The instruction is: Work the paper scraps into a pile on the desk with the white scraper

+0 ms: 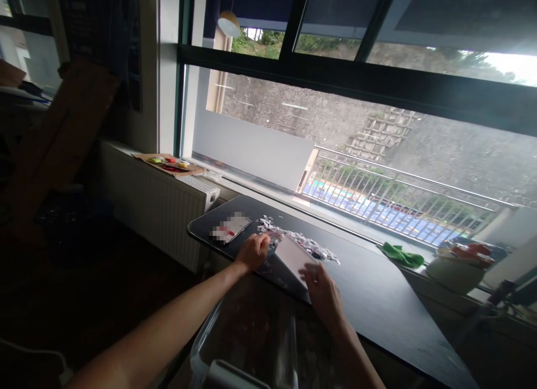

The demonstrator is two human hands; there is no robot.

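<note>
A flat, pale rectangular panel [289, 257] lies at a slant near the front edge of the dark table [369, 288]. My right hand [323, 291] is at its near right corner, fingers curled over the edge, the fingertips a little blurred. Beside the panel's left end is my left hand [253, 252], its fingers closed; whatever is in them is hidden. Behind the panel spreads a long heap of small pale pieces [308, 243], probably puzzle pieces. Left of my left hand lies a phone-shaped slab [235, 229], partly pixelated.
Below the table edge stands a clear plastic bin [247, 344] close to my body. A white radiator [155, 193] carries cardboard with colourful items [168, 164]. A green cloth [401, 255] and a pale pot [457, 269] sit by the window. Cardboard leans at the left.
</note>
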